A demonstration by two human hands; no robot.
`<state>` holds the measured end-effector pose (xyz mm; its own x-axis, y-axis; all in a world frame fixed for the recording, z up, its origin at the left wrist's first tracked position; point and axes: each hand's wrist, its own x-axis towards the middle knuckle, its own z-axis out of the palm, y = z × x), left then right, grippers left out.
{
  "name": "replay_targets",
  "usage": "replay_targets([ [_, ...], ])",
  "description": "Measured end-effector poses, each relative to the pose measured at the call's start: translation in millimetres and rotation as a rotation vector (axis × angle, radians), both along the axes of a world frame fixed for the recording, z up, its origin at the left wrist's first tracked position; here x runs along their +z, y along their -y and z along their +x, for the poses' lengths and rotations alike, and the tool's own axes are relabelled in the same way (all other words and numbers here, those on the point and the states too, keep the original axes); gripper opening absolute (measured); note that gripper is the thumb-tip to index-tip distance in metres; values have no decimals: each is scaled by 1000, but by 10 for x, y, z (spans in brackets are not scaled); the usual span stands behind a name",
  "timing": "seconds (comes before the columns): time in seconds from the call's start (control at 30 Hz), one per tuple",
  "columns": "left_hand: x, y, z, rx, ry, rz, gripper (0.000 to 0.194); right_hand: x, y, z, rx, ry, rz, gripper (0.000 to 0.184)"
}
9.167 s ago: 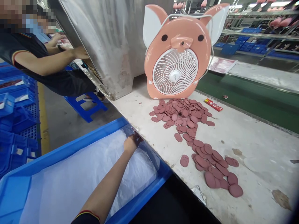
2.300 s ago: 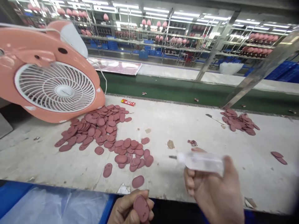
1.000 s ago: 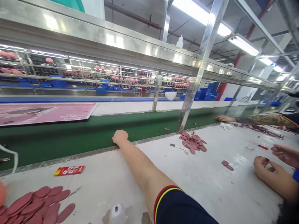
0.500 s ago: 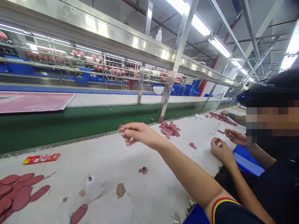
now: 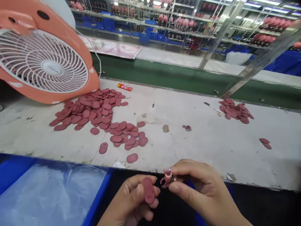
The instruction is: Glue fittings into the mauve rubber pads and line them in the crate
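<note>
Fan stands beside heaped maroon discs on a white worktable, factory shelves beyond; at the near edge, the left hand pinches one disc, the right hand a small maroon piece between thumb and fingers.

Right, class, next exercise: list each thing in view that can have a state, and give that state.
Left fingers, closed on an oval piece
Right fingers, pinching a small dark-red part
Loose oval pieces, piled, some apart
Fan, standing; running or not, unclear
Red packet, lying flat
Blue bin, open, translucent sheeting inside
</note>
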<state>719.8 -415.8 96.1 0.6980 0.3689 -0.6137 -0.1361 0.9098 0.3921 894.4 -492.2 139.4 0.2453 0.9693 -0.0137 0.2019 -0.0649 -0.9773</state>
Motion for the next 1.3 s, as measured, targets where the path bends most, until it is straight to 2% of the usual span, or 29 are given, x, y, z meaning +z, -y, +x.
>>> replay_targets([
  [0.1,35,6,-21,-8,21,-26,41,31,-36,-57,81,74,60,21],
  [0.43,-78,33,-47,0,141,-21,32,25,-46,-142,147,152,-37,23],
  [0.83,-62,36,-57,-7,91,-42,32,113,-102,-129,262,268,9,28],
  [1.3,-53,22,-42,-19,61,-40,34,143,-123,-108,316,331,-1,29],
])
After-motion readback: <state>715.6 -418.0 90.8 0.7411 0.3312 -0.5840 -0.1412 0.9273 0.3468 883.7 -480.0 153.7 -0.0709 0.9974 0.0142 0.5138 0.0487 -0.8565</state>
